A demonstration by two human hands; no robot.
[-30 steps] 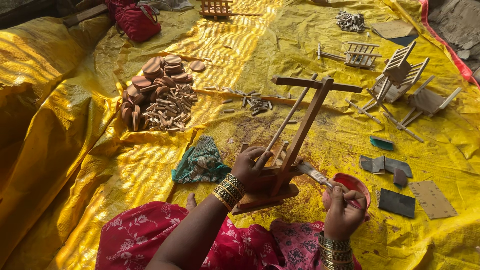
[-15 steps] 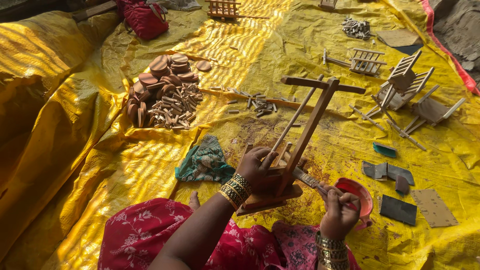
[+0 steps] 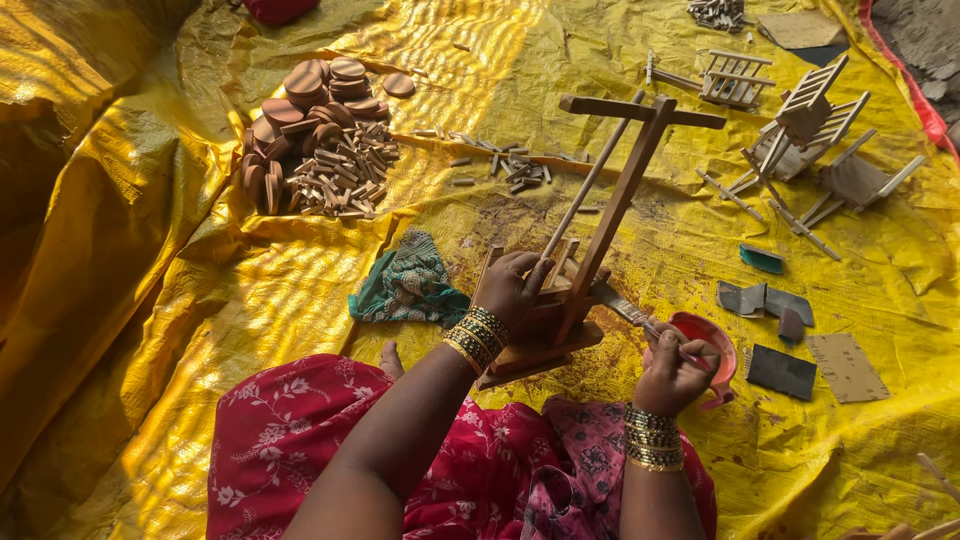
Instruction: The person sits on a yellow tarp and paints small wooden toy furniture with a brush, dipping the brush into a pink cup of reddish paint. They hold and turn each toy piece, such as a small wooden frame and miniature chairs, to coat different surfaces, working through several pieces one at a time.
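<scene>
A small wooden frame (image 3: 585, 250) stands on a yellow sheet (image 3: 180, 300). Left of the frame, a heap of wooden discs and sticks (image 3: 315, 140) is seen. The frame's lower part is gripped by the left hand (image 3: 515, 290), fingers curled closed. It is judged light, stiff, its thin rods fragile; the base looks the safest hold. Right of the frame, a brush (image 3: 640, 320) is pinched by the right hand (image 3: 675, 370) over a red bowl (image 3: 725, 350); its contents are hidden.

Open yellow sheet (image 3: 180, 330) is left free to the left of the wooden frame (image 3: 590, 240). Passage ahead is narrowed by the green cloth (image 3: 410, 285) and pile of wooden discs (image 3: 315, 135); rightward, it is blocked by the red bowl (image 3: 705, 340) and sandpaper pieces (image 3: 780, 335).
</scene>
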